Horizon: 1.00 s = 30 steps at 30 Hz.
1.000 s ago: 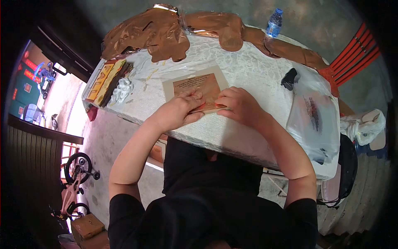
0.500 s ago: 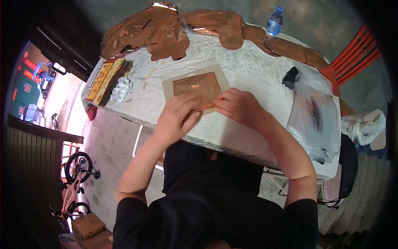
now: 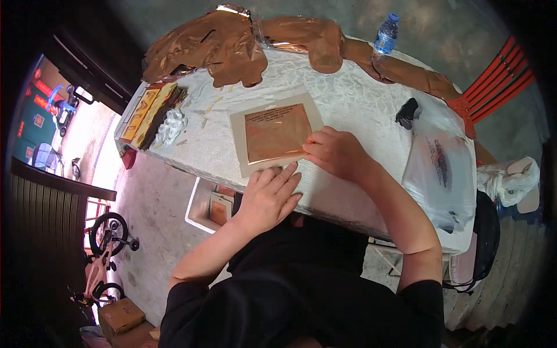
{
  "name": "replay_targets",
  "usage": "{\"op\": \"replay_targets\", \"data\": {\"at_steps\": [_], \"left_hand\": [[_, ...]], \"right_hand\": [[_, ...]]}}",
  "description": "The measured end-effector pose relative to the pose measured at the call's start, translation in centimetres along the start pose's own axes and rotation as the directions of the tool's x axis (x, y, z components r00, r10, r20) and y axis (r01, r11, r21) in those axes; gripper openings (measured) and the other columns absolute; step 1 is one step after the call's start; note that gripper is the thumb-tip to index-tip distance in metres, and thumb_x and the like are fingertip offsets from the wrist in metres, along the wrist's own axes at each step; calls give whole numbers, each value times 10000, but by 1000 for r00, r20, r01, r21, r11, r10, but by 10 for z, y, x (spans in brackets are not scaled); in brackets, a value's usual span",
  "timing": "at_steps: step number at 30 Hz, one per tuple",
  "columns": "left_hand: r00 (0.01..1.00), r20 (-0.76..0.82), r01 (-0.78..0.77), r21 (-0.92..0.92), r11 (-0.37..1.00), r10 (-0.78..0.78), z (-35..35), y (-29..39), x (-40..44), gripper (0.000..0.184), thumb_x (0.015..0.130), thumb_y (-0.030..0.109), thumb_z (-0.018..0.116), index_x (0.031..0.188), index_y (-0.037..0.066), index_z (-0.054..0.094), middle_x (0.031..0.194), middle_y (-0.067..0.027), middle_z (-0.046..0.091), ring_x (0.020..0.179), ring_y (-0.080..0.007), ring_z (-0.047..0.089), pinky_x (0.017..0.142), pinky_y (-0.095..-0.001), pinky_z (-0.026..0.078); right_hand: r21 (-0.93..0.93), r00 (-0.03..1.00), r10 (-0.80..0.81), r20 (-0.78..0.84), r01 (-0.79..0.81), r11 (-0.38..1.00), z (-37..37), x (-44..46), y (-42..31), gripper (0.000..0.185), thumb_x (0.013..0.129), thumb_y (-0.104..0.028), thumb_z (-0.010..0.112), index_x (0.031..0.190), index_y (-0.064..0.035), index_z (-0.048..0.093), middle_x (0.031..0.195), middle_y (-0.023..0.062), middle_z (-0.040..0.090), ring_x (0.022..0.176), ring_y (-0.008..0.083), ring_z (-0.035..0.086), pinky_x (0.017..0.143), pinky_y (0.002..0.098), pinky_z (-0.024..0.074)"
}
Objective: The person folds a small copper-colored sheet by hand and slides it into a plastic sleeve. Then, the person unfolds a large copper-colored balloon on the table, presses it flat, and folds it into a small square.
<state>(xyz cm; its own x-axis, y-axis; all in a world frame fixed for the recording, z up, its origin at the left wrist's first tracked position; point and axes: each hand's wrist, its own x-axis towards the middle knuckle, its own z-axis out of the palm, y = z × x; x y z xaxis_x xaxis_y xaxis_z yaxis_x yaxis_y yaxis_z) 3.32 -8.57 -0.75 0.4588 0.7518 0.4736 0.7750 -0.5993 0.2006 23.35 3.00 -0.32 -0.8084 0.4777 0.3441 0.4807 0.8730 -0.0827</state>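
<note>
A flat copper-brown sheet in a clear plastic bag (image 3: 278, 134), with black printed text near its top, lies on a larger beige card (image 3: 239, 130). My right hand (image 3: 339, 153) pinches the lower right corner of the bag. Just below the card's lower edge, my left hand (image 3: 270, 196) rests with its fingers stretched out and holds nothing. Whether its fingertips touch the card, I cannot tell.
Brown film pieces (image 3: 209, 49) line the table's far edge beside a water bottle (image 3: 386, 35). Stacked yellow boxes (image 3: 145, 116) and crumpled plastic (image 3: 170, 127) sit left. Clear bags (image 3: 441, 174) and a black item (image 3: 407, 112) lie right. A white bin (image 3: 197, 206) stands below.
My left hand has slid off the bag toward me, and its fingers have straightened. More of the brown sheet shows, and the white bin's contents are visible. My right hand keeps its pinch.
</note>
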Motion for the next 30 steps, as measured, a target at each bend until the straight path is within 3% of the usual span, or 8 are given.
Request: {"op": "replay_targets", "data": {"at_steps": [21,27,30], "left_hand": [[994,-16,104,11,995,-104,6,6,6,429,789,231,658,1169,46,585,1140,-99,557,977,-264,518,816,-369,404],[992,24,122,106,987,-125,9,11,10,474,812,260,616,1200,-7,557,1135,-119,550,984,-259,507,816,-370,396],[992,43,108,137,985,-115,9,11,10,493,819,287,600,1199,-24,556,1137,-122,549,1002,-251,500,828,-375,392]], "right_hand": [[52,999,39,2,-39,998,-3,0,0,150,808,-220,656,903,-104,652,901,5,606,837,204,591,642,332,508],[112,997,59,-45,-54,992,-3,0,-2,190,768,-233,687,909,-114,642,902,12,602,857,206,596,650,330,506],[150,983,72,-171,-46,988,-7,4,-7,194,745,-210,699,884,-108,608,863,20,577,841,213,588,637,345,501]]}}
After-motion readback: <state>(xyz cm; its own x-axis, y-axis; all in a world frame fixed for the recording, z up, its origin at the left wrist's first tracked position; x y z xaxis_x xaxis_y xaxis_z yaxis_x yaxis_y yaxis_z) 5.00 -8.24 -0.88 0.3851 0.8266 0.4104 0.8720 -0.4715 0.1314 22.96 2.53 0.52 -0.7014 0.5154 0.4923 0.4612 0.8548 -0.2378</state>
